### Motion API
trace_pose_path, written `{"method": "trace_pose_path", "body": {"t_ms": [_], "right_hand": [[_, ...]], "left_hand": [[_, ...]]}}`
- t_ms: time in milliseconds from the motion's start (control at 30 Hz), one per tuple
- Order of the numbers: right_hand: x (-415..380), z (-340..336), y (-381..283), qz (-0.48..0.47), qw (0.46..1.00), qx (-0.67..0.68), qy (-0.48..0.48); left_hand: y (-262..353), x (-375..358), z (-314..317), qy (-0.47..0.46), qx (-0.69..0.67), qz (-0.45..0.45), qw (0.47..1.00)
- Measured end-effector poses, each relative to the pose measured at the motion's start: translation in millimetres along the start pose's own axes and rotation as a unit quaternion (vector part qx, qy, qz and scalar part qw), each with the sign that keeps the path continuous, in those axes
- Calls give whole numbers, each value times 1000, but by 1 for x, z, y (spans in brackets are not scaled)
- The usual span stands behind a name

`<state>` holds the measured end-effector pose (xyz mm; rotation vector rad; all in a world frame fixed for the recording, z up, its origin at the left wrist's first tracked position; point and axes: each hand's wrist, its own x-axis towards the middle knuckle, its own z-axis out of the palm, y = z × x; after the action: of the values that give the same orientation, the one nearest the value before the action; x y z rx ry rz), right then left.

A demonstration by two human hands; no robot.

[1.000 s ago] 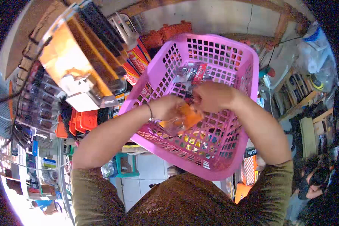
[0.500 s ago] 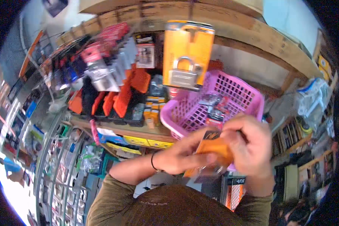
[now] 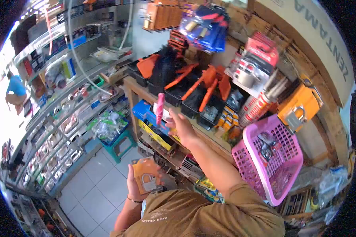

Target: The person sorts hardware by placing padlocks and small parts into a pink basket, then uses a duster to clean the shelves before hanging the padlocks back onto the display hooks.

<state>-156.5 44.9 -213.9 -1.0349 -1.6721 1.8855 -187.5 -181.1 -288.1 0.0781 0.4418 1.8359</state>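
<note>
In my left hand (image 3: 135, 182) is a packaged padlock (image 3: 148, 179) on an orange card, held low in front of my body with the fingers behind it and the thumb at its edge. My right hand (image 3: 182, 127) stretches out to the shelf's front edge, fingers extended and apart. Its fingertips are close beside a pink, stick-like handle (image 3: 160, 110) at that edge. Blue and yellow boxes (image 3: 151, 125) lie just below this hand. Another carded padlock (image 3: 298, 114) hangs over a pink plastic basket (image 3: 261, 173), which contains several small packages (image 3: 267, 147).
Black bins (image 3: 178, 96) with orange dividers line the wooden shelf. Packaged goods hang above, including blue packs (image 3: 206, 29) and red-topped cards (image 3: 261, 49). A teal stool (image 3: 124, 147) bears bagged items. Glass display shelves (image 3: 53, 146) stand at left, beside the tiled floor (image 3: 93, 197).
My view has swung left. My hands, together on the padlock package before, are now apart: the left keeps it and the right has let go and reaches to the shelf edge.
</note>
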Motion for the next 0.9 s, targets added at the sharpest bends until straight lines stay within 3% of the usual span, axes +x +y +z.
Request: {"method": "trace_pose_path", "body": {"t_ms": [100, 167, 233, 367, 433, 533, 600, 633, 667, 700, 733, 767, 800, 833, 867, 900], "right_hand": [[37, 27, -24, 65, 990, 124, -33], [67, 34, -18, 72, 982, 137, -104], [79, 44, -18, 85, 978, 155, -107], [78, 45, -28, 56, 981, 176, -64], [72, 28, -26, 60, 947, 266, -169], [31, 0, -12, 65, 943, 260, -199], [0, -25, 21, -8, 949, 170, -264], [-28, -30, 31, 39, 962, 152, -223], [-47, -46, 42, 38, 956, 88, -278], [-76, -52, 55, 63, 981, -59, -174], [-74, -65, 115, -270, 925, -243, -108], [-118, -59, 81, -161, 923, -345, -52], [-131, -68, 100, -123, 890, -439, -25], [-144, -77, 114, -95, 888, -450, -16], [-154, -82, 123, -37, 889, -457, 6], [-162, -85, 137, -32, 890, -454, 9]], "left_hand": [[-3, -12, -16, 16, -34, 64, 997], [-7, -13, -22, 24, -49, 77, 996], [-8, -8, -27, 51, -55, 93, 993], [-2, 11, -28, 56, -75, 88, 992], [5, 24, -29, 15, -37, 83, 996], [16, 37, -18, -2, -7, 84, 996], [20, 47, -13, -16, 6, 98, 995], [21, 53, -10, -29, 14, 117, 993], [24, 58, -5, -30, 15, 113, 993], [27, 63, 2, -40, -6, 141, 989], [28, 67, 6, -49, -28, 168, 984], [25, 80, -3, -47, -26, 162, 985], [20, 102, -22, -69, 50, 159, 984], [16, 115, -31, -93, 125, 155, 976], [17, 103, -2, -78, 37, 195, 977], [20, 94, 30, -167, 33, 206, 964]]}}
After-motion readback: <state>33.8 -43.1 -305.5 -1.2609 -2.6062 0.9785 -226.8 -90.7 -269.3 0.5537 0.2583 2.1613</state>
